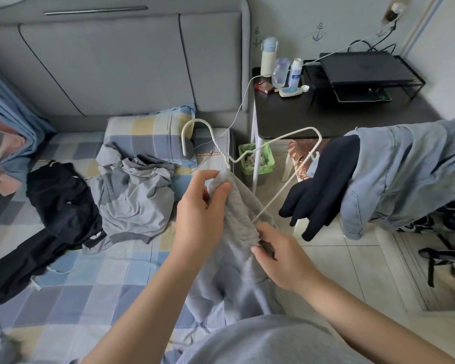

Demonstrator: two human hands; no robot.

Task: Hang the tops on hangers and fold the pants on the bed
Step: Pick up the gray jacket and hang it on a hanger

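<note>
A white wire hanger (pixel 268 143) is held up over the bed's right edge, its lower part pushed into a grey top (pixel 241 206). My left hand (pixel 202 208) pinches the top's bunched collar just below the hanger's hook. My right hand (pixel 281 256) grips the lower part of the collar where the hanger's bar enters the cloth. The top's body hangs down towards my lap. On the checked bed (pixel 90 282) lie a crumpled grey-blue garment (pixel 132 195) and dark pants (pixel 53 222).
A checked pillow (pixel 153 132) lies at the padded headboard. To the right, a black table (pixel 326 114) holds bottles and a laptop on a stand. Blue jeans (pixel 405 174) and a dark navy garment (pixel 323 187) hang over a rack. A green bin (pixel 258 158) stands on the tiled floor.
</note>
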